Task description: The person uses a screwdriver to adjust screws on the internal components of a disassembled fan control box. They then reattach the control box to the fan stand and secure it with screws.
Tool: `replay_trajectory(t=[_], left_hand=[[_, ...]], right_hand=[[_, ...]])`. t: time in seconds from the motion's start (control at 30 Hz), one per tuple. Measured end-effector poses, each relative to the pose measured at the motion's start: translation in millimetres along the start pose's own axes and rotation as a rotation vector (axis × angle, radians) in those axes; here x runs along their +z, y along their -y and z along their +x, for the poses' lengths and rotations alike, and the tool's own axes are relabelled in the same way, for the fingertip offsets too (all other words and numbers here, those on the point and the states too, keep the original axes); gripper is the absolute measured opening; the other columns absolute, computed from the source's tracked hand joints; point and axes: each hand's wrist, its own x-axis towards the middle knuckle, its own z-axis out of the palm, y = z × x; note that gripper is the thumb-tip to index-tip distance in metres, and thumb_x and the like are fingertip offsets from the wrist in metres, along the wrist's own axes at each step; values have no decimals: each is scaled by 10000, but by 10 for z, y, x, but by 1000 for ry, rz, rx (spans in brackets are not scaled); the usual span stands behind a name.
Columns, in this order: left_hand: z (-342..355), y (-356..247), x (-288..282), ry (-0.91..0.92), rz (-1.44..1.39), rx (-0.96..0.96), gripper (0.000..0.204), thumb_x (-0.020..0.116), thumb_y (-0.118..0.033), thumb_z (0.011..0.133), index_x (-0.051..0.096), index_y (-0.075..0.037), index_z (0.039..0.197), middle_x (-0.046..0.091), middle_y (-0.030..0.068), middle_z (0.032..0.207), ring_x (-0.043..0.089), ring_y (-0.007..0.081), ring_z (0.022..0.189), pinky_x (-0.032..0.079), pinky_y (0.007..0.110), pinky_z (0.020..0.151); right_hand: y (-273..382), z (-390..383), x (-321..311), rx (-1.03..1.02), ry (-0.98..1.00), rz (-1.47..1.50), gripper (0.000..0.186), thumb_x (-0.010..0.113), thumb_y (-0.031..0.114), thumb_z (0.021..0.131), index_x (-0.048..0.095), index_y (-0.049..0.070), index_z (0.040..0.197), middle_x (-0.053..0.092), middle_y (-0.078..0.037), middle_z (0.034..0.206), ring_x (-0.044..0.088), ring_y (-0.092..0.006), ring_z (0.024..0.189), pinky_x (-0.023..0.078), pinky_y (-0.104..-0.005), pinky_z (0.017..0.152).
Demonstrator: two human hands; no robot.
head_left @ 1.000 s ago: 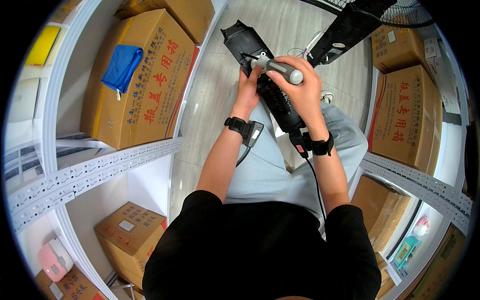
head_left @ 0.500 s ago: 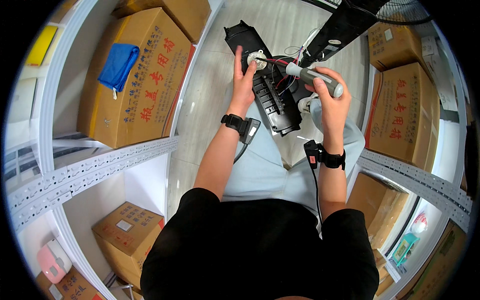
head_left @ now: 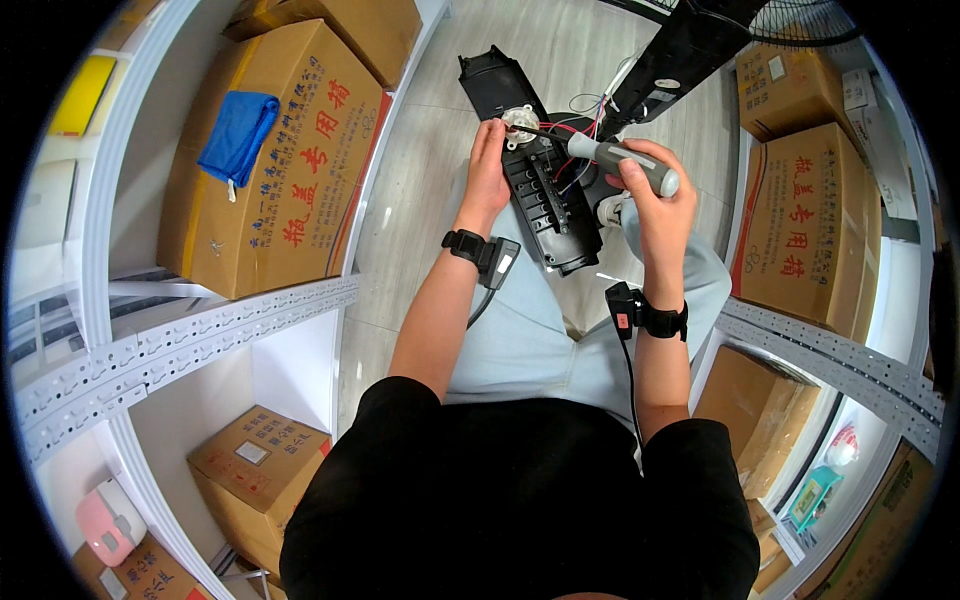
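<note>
A grey-handled screwdriver (head_left: 636, 170) is held in my right hand (head_left: 662, 205), its dark shaft running left to a white round part (head_left: 520, 126). That part, which has small lugs, is set in a long black plastic housing (head_left: 556, 228) lying tilted in front of my knees. Closed at the housing's left edge, my left hand (head_left: 486, 178) has its fingertips together beside the white part and the screwdriver tip. Whatever they pinch is too small to make out. Red, white and blue wires (head_left: 600, 115) trail from the housing toward a black fan column (head_left: 680, 60).
Metal shelving (head_left: 190, 325) with cardboard boxes (head_left: 270, 160) flanks me on the left, a blue cloth (head_left: 238, 135) on one box. More boxes (head_left: 800, 225) fill the right shelf. A fan's wire grille (head_left: 810, 22) shows at top right. Cabled wrist units (head_left: 498, 262) sit on both forearms.
My left fingers, stretched out and apart before, have folded together beside the white part. The screwdriver handle has shifted slightly left, and the black housing slightly right.
</note>
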Motion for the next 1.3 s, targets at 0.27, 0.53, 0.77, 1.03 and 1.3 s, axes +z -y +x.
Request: replay_trajectory(t=[0.27, 0.53, 0.77, 1.03, 1.3], left_hand=[[15, -2, -18, 28, 24, -12, 129, 530, -194, 1001, 583, -77, 982, 625, 5, 966, 580, 93, 905, 473, 256, 826], [21, 7, -46, 12, 40, 36, 138, 524, -188, 1002, 594, -72, 974, 625, 14, 962, 581, 105, 909, 473, 264, 835], [-5, -31, 4, 33, 19, 3, 149, 527, -191, 1001, 596, -62, 976, 628, 22, 977, 584, 112, 924, 472, 267, 845], [-8, -40, 7, 29, -1, -4, 141, 522, -185, 1002, 592, -63, 993, 632, 24, 985, 596, 114, 922, 486, 271, 834], [2, -33, -9, 24, -16, 2, 132, 525, -187, 1000, 587, -72, 983, 630, 22, 964, 606, 118, 917, 497, 277, 826]], right_hand=[[-49, -6, 5, -27, -39, 56, 240, 742, 88, 832, 680, 2, 1047, 681, -74, 935, 673, -143, 811, 539, -254, 723], [-34, -68, 35, 3, -43, 94, 229, 725, 60, 838, 671, -15, 1048, 677, -90, 964, 681, -162, 828, 545, -260, 746], [-142, -93, 20, -28, -35, 91, 233, 719, 62, 846, 663, -12, 1060, 672, -89, 973, 677, -161, 830, 542, -258, 740], [-128, -107, 32, -12, -46, 120, 241, 723, 66, 845, 659, -16, 1062, 661, -90, 993, 673, -162, 842, 546, -269, 738], [-132, -111, -5, -256, 16, -161, 266, 772, 39, 767, 688, 21, 1019, 669, -92, 1054, 642, -184, 981, 499, -300, 851]])
